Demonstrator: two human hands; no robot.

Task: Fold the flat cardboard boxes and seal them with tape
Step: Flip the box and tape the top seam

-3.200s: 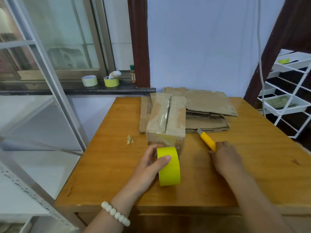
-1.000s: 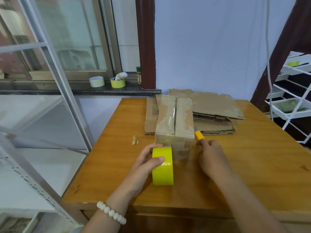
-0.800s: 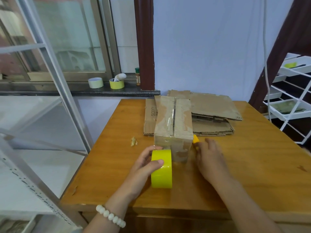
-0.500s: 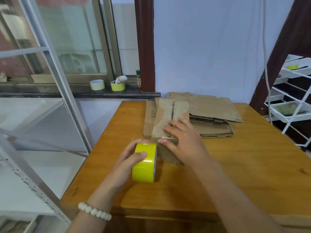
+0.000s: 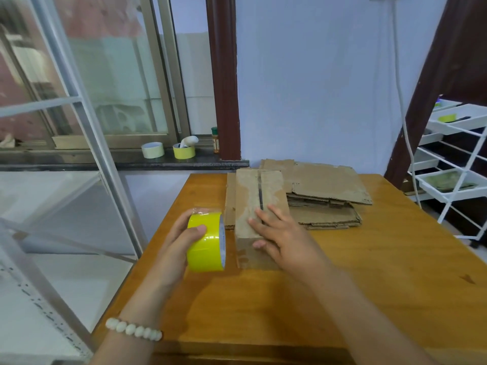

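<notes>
tape roll (image 5: pixel 205 242): yellow | box (image 5: pixel 257 204): brown | table (image 5: pixel 395 259): orange-brown | bracelet (image 5: pixel 133 329): white

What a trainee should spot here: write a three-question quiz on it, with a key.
1. True or false: the left hand grips the yellow tape roll.
2. The right hand lies flat on which thing? A. the folded box. B. the flat cardboard stack. C. the bare table.
3. Fill in the number: ___ spare rolls stand on the window ledge.

Key: 1 true; 2 A; 3 two.
</notes>
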